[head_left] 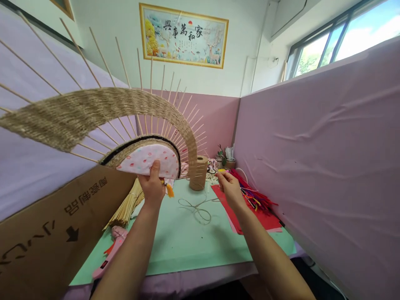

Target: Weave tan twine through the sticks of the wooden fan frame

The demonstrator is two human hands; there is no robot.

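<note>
A large woven fan (125, 102) with thin sticks radiating outward is held up at the left. My left hand (153, 183) grips its lower middle, the thumb lying on the white cloth patch with red dots (146, 160). A black band curves around that patch. To the right, my right hand (228, 183) is closed in a pinch above the red sheets; the thing between its fingertips is too small to make out clearly. Thin twine (200, 212) lies in loops on the green table between my hands, near a roll of brown cord (198, 173).
A cardboard box (62, 233) stands at the left, beside a bundle of straw sticks (126, 204) and a pink glue gun (112, 254). Red sheets (262, 218) and colourful fuzzy stems (250, 191) lie at the right. Pink partitions (318, 146) border the green table (187, 250).
</note>
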